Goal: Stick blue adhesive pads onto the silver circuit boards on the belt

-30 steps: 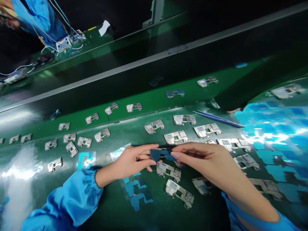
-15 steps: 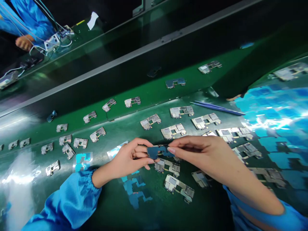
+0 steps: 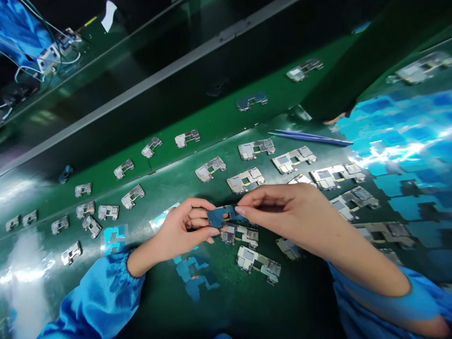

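My left hand (image 3: 180,230) and my right hand (image 3: 282,212) meet over the green mat, both pinching one small blue circuit board (image 3: 219,215) between fingertips. The left fingers curl round its left end, the right thumb and forefinger grip its right end. Just below the hands lie two metal-shielded boards (image 3: 240,234) (image 3: 259,264). Both arms wear blue sleeves.
Several more shielded boards (image 3: 245,180) are scattered over the green mat and along the conveyor belt (image 3: 226,122) beyond. Blue tweezers (image 3: 310,137) lie at upper right. Blue film sheets (image 3: 406,155) cover the right side; film pieces (image 3: 196,275) lie near my left wrist. A co-worker's blue sleeve (image 3: 17,28) shows top left.
Both hands have stayed pinched on the blue board; the view has tilted, so hands and boards sit slightly higher and further left in the picture.
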`<state>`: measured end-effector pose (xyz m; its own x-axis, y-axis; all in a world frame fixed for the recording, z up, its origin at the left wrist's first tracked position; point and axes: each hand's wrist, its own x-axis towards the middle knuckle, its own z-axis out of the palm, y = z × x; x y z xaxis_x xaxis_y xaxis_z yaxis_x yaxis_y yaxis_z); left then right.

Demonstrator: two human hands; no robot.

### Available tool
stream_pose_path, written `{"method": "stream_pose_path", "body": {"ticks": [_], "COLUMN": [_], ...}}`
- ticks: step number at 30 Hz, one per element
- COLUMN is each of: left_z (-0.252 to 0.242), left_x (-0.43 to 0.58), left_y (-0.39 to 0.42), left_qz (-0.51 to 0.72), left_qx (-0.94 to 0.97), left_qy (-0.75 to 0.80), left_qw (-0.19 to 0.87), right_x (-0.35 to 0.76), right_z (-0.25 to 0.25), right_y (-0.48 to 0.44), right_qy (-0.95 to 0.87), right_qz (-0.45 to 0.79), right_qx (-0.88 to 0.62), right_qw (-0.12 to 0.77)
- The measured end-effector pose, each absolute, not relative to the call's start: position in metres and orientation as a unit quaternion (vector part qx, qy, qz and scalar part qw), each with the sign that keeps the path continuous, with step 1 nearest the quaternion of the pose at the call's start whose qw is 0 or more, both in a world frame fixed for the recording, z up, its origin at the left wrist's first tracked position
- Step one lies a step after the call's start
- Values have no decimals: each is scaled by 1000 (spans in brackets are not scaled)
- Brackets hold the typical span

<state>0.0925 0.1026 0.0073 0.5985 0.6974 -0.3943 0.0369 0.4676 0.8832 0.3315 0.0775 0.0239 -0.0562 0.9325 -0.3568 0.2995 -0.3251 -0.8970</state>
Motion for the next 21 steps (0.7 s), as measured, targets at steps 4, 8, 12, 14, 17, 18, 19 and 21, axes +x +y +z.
{"method": "stream_pose_path", "body": {"ticks": [4, 8, 12, 14, 17, 18, 19, 21], "left_z": [8, 8, 8, 8, 9, 9, 9, 10], "left_x": [93, 93, 93, 93, 93, 93, 93, 93], "left_y": [102, 102, 103, 103, 103, 103, 103, 103], "left_qz": [217, 221, 224, 224, 228, 228, 228, 227], "left_qx": [463, 464, 474, 479, 483, 484, 484, 485], "left_qy": [392, 387, 382, 379, 374, 373, 373, 375], "left_qw": [764, 765, 761, 759, 759, 758, 758, 756], "right_x": [332, 333, 333, 333, 332, 332, 332, 332], "right_z": [21, 20, 21, 21, 21, 21, 21, 21], "right_y": [78, 77, 77, 77, 78, 78, 78, 78], "right_qy": [-499, -499, -502, -503, -504, -504, -505, -508], "right_qz": [533, 531, 531, 529, 529, 529, 529, 529], "right_qx": [-615, -620, -619, -619, -618, -617, -616, -614], "right_qw": [298, 289, 289, 290, 291, 292, 293, 292]}}
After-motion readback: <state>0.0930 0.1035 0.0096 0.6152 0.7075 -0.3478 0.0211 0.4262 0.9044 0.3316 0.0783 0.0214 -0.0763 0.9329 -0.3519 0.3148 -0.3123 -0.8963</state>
